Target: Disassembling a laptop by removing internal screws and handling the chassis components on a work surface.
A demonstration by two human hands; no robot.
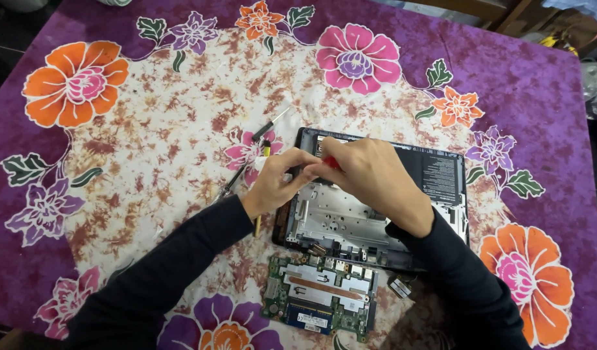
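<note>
A worktop (538,78) draped in a purple cloth with large orange, pink and violet flowers fills the view, and on its pale centre lies an opened black laptop base (441,175) showing bare silver metal inside. Below it, just beside its near edge, rests a removed green circuit board (318,295) with a copper heat pipe, and 2 thin tools (269,126) lie on the cloth to the left. 2 hands in dark sleeves meet over the laptop's upper left corner: the right hand (376,178) is closed around a small red-handled tool (331,162), and the left hand (275,181) pinches at its tip, fingers together.
</note>
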